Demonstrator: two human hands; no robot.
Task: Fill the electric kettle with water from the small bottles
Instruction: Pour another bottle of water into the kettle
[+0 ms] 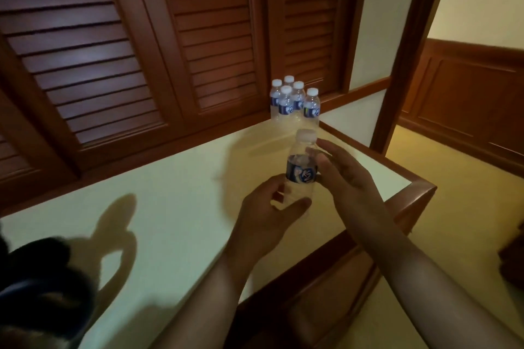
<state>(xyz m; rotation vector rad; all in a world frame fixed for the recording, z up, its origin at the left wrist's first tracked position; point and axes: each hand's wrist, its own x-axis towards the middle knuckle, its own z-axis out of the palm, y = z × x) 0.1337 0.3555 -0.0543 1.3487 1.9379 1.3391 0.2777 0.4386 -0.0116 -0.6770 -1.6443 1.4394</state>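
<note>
A small clear water bottle [301, 170] with a blue label and a white cap stands upright between my hands, over the pale table top [175, 187]. My left hand [266, 210] grips its lower body, thumb in front and fingers behind. My right hand [340, 173] lies against the bottle's right side at label height, fingers loosely extended, thumb on the label. Several more capped bottles [295, 102] stand clustered at the table's far corner. The dark electric kettle [42, 289] sits at the lower left, blurred and partly cut off by the frame.
Brown louvred wooden doors [127, 51] rise right behind the table. The table has a wooden rim [408, 201] with its corner on the right. Beyond it lie a carpeted floor [453, 207] and a wood-panelled wall [467, 93]. A wooden post [411, 51] stands near the far corner.
</note>
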